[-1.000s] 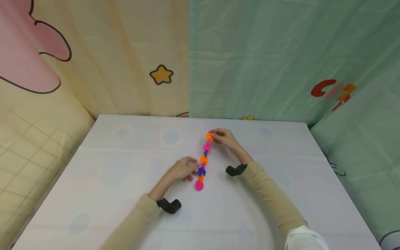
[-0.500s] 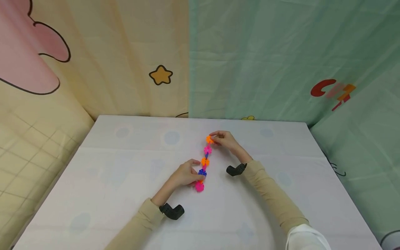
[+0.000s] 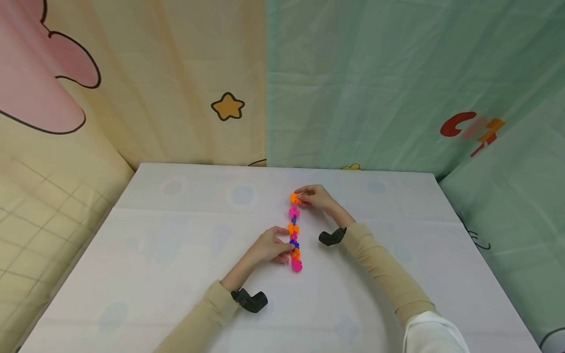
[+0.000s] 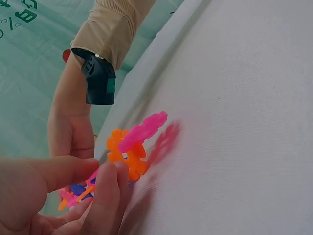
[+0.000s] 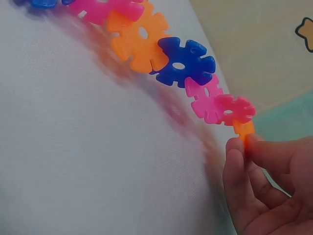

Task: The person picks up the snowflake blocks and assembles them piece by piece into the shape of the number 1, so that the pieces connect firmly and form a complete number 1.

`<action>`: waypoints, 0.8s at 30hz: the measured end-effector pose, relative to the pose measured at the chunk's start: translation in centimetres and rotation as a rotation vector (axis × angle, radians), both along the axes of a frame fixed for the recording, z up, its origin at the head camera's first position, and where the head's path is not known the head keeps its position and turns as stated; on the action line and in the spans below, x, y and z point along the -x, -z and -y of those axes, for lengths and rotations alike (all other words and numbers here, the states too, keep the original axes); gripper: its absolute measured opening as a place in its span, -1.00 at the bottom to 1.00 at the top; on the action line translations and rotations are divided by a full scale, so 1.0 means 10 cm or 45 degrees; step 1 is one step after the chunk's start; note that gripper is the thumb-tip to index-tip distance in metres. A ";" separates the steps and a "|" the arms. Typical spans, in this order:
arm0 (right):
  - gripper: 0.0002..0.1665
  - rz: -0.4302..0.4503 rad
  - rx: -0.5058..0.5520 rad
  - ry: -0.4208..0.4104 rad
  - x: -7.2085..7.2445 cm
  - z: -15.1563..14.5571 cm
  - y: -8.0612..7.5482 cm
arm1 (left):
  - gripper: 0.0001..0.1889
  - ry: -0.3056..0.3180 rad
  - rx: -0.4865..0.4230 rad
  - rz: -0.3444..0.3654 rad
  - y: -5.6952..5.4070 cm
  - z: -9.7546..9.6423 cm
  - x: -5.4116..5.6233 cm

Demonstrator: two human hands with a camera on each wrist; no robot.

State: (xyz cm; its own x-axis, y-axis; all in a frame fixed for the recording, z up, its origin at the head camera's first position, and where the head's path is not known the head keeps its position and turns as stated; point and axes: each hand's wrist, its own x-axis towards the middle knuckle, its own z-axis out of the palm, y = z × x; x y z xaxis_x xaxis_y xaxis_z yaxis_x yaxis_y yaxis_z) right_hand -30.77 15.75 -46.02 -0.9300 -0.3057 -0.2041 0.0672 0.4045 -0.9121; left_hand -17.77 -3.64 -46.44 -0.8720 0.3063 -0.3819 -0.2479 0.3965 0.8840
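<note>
A chain of interlocked plastic snowflake discs [image 3: 293,230], orange, pink and blue, lies in a line on the white table [image 3: 176,255]. My right hand [image 3: 314,196] pinches the orange disc [image 5: 243,128] at the chain's far end between thumb and fingertips. My left hand [image 3: 270,246] grips the chain near its close end, about the blue disc [image 3: 294,243]. Beyond the left fingers [image 4: 105,191] stick out an orange disc [image 4: 124,154] and a pink disc [image 4: 144,130]. The chain [image 5: 161,58] hangs slightly lifted off the cloth.
Printed cloth walls, cream at the left [image 3: 132,98] and green at the right [image 3: 375,88], close the table in on three sides. Black camera mounts sit on the left wrist [image 3: 249,299] and the right wrist [image 3: 331,237].
The chain's near end has swung to the right, from about under the middle to further right, with my left hand following. The right hand has stayed at the far end.
</note>
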 end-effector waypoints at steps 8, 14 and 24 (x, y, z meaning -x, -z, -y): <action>-0.64 0.027 -0.048 -0.011 0.00 0.04 0.04 | -0.53 -0.053 -0.047 -0.040 0.05 -0.03 -0.03; -0.64 0.023 -0.077 -0.019 0.00 0.08 0.06 | -0.51 -0.081 -0.044 -0.091 0.05 -0.06 -0.07; -0.64 -0.033 -0.155 0.034 0.02 0.06 0.01 | -0.43 -0.090 0.056 -0.140 0.00 -0.07 -0.02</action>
